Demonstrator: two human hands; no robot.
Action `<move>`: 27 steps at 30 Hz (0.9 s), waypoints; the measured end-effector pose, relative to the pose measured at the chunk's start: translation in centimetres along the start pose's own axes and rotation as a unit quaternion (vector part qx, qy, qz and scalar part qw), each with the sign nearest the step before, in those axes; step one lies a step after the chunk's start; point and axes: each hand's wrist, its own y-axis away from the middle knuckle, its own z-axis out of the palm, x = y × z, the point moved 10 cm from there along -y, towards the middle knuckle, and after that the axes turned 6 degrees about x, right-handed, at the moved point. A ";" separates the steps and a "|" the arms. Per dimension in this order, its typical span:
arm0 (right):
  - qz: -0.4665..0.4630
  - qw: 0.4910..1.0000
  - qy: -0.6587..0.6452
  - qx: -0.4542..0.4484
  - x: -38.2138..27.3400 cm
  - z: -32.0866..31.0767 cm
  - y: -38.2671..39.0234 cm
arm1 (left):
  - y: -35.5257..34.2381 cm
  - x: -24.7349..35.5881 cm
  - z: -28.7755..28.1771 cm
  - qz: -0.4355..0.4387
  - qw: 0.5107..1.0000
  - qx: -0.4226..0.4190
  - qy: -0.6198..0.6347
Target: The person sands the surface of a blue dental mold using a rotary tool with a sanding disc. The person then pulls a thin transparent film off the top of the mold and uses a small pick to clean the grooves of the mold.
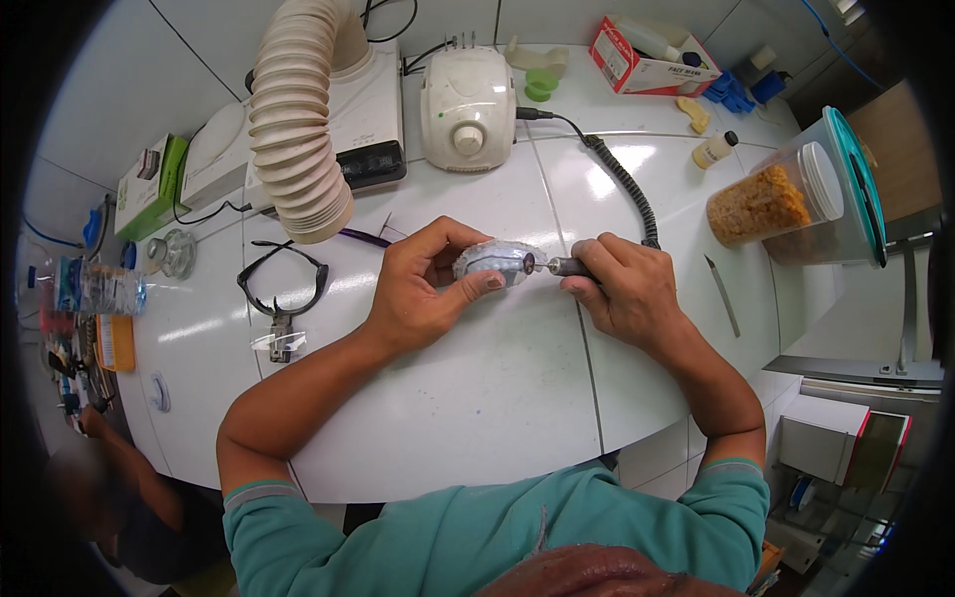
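Seen from the head camera, a person in a green shirt (418, 537) grips a grayish molded piece (484, 265) near center with the fingers of the left hand (423, 284), while the right hand (629, 287), at the piece's 3 o'clock, clasps a rotary tool (572, 267), its tip at the piece's near edge. A white control box (468, 109) stands at 12 o'clock, a ribbed hose (298, 134) at 10:30, black-framed glasses (321, 282) at 9, a slim knife (723, 297) at 3

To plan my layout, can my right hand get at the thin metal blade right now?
Probably, once freed: the thin metal blade lies nearby with nothing visible between, but your right hand holds the handpiece.
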 end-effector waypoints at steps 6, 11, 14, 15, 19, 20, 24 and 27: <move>0.000 1.000 -0.004 0.001 -0.1 0.0 0.0 | 0.2 0.0 -0.1 -0.008 1.000 0.000 0.005; 0.040 0.994 -0.081 0.056 1.3 -0.6 0.6 | 0.0 0.1 0.4 -0.010 1.000 -0.002 0.014; 0.109 0.985 -0.123 0.049 1.8 -2.5 -0.8 | 0.1 0.2 0.0 -0.003 1.000 0.002 -0.001; 0.110 0.985 -0.120 0.049 1.7 -3.2 -1.2 | 0.1 0.2 0.0 -0.004 1.000 -0.003 0.000; 0.260 0.963 -0.069 -0.002 4.9 -2.9 -1.0 | -0.1 -0.3 0.0 -0.005 0.999 -0.019 0.028; 0.225 0.974 -0.030 0.026 5.1 -2.8 -0.9 | -0.2 -0.5 0.0 -0.003 0.999 -0.019 0.027; 0.201 0.978 0.062 0.021 6.2 -1.7 -0.5 | -0.5 -0.8 -0.2 0.008 0.999 -0.011 0.040; 0.168 0.980 0.102 0.032 6.2 -1.2 -0.4 | -0.6 -0.8 -0.4 0.008 0.999 -0.009 0.036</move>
